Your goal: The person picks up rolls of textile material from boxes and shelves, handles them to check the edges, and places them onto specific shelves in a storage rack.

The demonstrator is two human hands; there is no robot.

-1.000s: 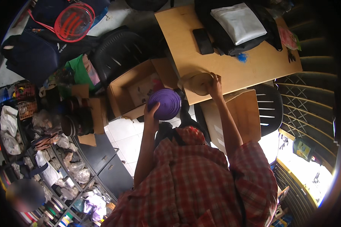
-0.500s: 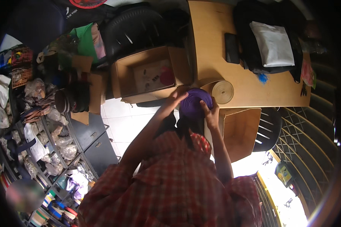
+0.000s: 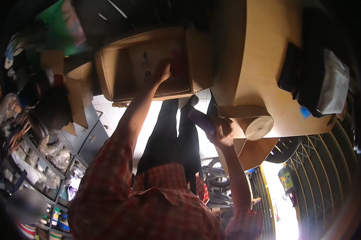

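My right hand (image 3: 223,134) grips a purple roll of strap (image 3: 201,121), held tilted with its edge turned to me, in front of the table's near corner. My left hand (image 3: 162,71) reaches over the open cardboard box (image 3: 112,95), close to a dark red round thing (image 3: 179,66) inside it. Blur and shade hide the fingers of that hand, and whether it touches the red thing cannot be made out. A beige roll of strap (image 3: 259,127) stands on edge at the table's near side, its loose end running to the left.
The wooden table (image 3: 264,72) carries a black phone (image 3: 290,66) and a silver-grey pouch (image 3: 334,82) on dark cloth. A second cardboard box (image 3: 258,150) stands below the table. Shelves with plastic-bagged goods (image 3: 60,156) line the left; a folding metal gate (image 3: 320,168) is at right.
My left hand has let go of the purple roll and moved up and left over the box. My right hand has lowered the roll and tipped it. The view has shifted.
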